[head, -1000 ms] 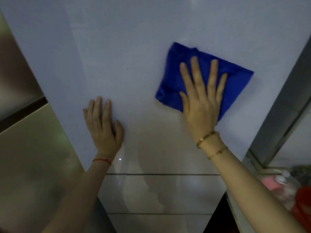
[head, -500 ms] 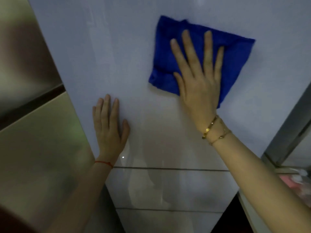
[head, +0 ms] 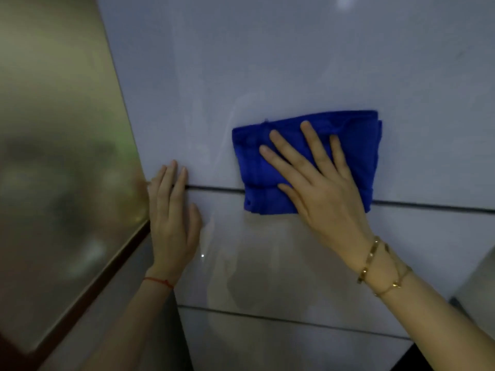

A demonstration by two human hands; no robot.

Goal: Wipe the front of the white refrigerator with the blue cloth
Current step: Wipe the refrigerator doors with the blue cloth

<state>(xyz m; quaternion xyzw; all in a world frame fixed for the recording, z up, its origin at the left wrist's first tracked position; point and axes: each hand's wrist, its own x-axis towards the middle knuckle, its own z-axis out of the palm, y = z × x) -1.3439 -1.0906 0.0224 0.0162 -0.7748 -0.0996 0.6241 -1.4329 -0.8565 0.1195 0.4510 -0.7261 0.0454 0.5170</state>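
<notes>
The white refrigerator front [head: 267, 62] fills most of the view, glossy, with a dark horizontal door seam across the middle. A folded blue cloth [head: 359, 151] lies flat on it, straddling that seam. My right hand [head: 321, 183] presses on the cloth with fingers spread, wearing gold bracelets on the wrist. My left hand [head: 171, 210] rests flat on the refrigerator near its left edge, fingertips over the seam, holding nothing.
A shiny gold-brown panel [head: 53, 156] with a dark trim strip stands directly left of the refrigerator. A second seam [head: 294, 319] runs lower down the front. A grey surface edge [head: 479, 285] shows at the far right.
The right hand has slid the cloth down the door from the upper panel onto the seam. The view has tilted lower and closer. The left hand stays planted near the left edge.
</notes>
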